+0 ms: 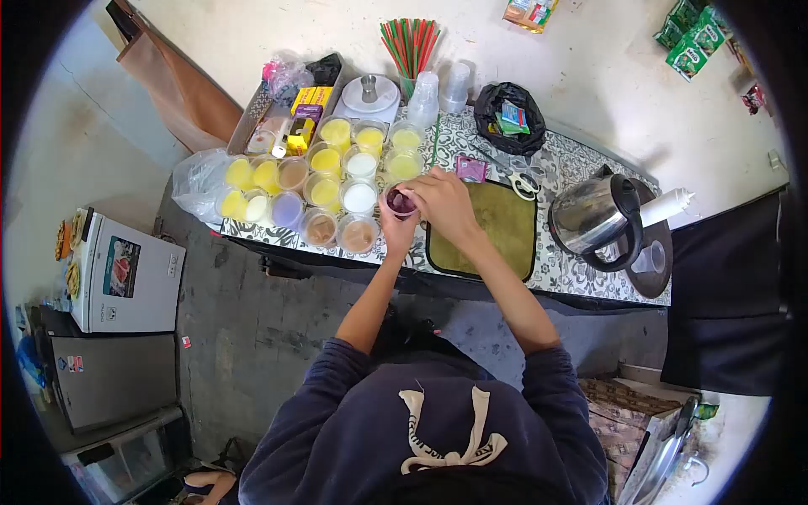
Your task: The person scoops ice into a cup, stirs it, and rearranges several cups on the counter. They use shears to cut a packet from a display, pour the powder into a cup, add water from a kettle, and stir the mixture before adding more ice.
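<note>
A small clear cup with dark purple contents (399, 203) is held between my two hands, just right of the filled cups. My left hand (396, 229) wraps round its lower side. Over its rim and right side lie the fingers of my right hand (443, 202). Beside it stand several cups with yellow contents (324, 190), white cups (360, 199), a lilac cup (287, 209) and brownish cups (358, 235). A green mat (492, 231) lies to the right of my hands. Above the mat is a pink sachet (471, 168), with white-handled scissors (524, 186) close by.
A steel kettle (589, 215) and a round dark tray (656, 273) stand at the right. Along the back are a black bag (509, 118), stacked empty cups (424, 101), red and green straws (410, 49) and a white scale (368, 99). A clear plastic bag (199, 185) lies far left.
</note>
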The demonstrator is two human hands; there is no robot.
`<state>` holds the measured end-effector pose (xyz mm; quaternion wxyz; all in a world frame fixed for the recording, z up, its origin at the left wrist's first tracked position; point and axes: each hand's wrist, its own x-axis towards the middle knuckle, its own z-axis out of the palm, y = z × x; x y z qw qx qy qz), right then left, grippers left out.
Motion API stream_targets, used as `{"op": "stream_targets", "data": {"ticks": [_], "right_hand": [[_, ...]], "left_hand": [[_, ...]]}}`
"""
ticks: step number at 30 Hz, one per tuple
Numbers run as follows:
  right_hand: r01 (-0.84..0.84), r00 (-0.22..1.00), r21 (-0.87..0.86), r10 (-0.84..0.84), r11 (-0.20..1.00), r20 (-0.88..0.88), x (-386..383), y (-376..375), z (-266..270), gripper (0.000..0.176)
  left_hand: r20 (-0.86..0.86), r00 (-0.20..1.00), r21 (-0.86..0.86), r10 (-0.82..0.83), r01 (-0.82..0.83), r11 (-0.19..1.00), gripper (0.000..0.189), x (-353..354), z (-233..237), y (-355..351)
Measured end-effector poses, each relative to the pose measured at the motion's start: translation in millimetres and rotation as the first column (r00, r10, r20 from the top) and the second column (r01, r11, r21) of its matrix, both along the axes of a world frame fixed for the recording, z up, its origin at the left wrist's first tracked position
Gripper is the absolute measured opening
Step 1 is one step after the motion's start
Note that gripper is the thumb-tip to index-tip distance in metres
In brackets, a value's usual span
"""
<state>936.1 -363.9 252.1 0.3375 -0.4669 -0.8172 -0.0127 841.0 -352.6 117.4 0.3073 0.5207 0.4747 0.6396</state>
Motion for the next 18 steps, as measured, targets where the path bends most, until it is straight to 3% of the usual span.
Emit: {"op": "stream_targets", "data": {"ticks": [2, 5, 8, 10, 14, 18], "right_hand": [[-0.033, 0.997, 0.001, 0.033, 0.999, 0.068, 2, 1, -9, 0.014], [-0.02, 1.0, 0.008, 0.02, 1.0, -0.008, 5, 7, -28, 0.014], [0.131, 0.991, -0.062, -0.131, 0.989, 0.011, 3, 6, -26, 0.016], [0.3, 0.951, -0.209, -0.309, 0.931, -0.012, 0, 7, -29, 0.019], [0.268, 0.953, -0.224, -0.292, 0.937, -0.08, 1, 2, -14, 0.02], [0.199, 0.975, -0.095, -0.207, 0.975, -0.08, 0, -6, 7, 0.015]], "left_hand": [[0.095, 0.994, 0.009, -0.063, 0.062, 0.998, 0.057, -1, 1, -3], [0.127, 0.989, -0.029, -0.078, 0.082, 0.996, 0.058, -1, -8, 1], [0.007, 1.0, -0.02, 0.006, -0.006, 1.0, 0.059, 0, -5, 0], [0.011, 1.0, -0.047, -0.018, 0.018, 0.999, 0.06, -1, -7, 0], [0.042, 0.999, -0.043, -0.022, 0.024, 0.999, 0.062, -1, -9, 1], [0.067, 0.996, 0.001, -0.058, 0.058, 0.998, 0.064, -1, -12, 3]]}}
